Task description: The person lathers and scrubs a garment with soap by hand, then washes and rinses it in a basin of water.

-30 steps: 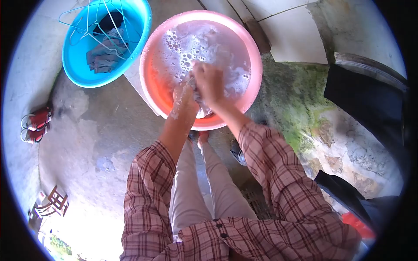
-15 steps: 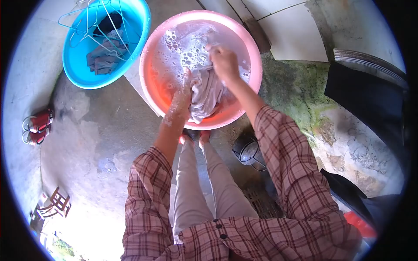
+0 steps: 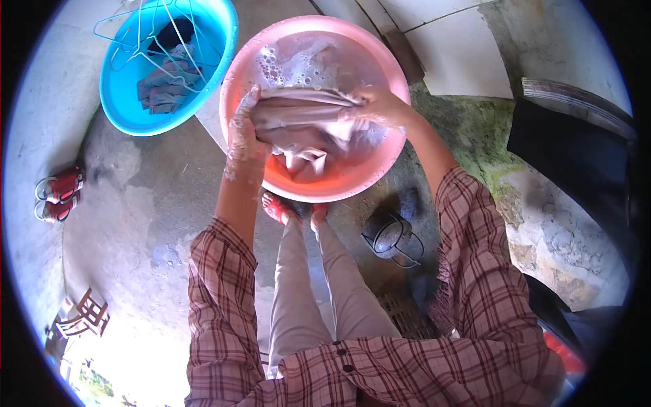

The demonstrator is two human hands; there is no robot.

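A wet, greyish-pink garment (image 3: 305, 115) is stretched between my two hands over the pink basin (image 3: 232, 74). My left hand (image 3: 245, 129), dotted with suds, grips its left end near the basin's rim. At the other end, my right hand (image 3: 381, 107) pinches the cloth by its upper right part. The garment's lower folds hang down to the basin's front, where I cannot tell how much is under water. Cloudy, soapy water (image 3: 346, 61) with white bubbles fills the basin behind the cloth.
A blue basin (image 3: 115, 102) at the upper left holds dark and grey clothes (image 3: 169, 85) and wire hangers (image 3: 139, 51). Near my feet stands a dark metal pot-like object (image 3: 392, 237). Red shoes (image 3: 61, 193) lean at the left wall; a wooden chair (image 3: 91, 312) is lower left.
Both hands have moved apart, left hand to the left and right hand to the right. The garment has been lifted from the suds and spread between them.
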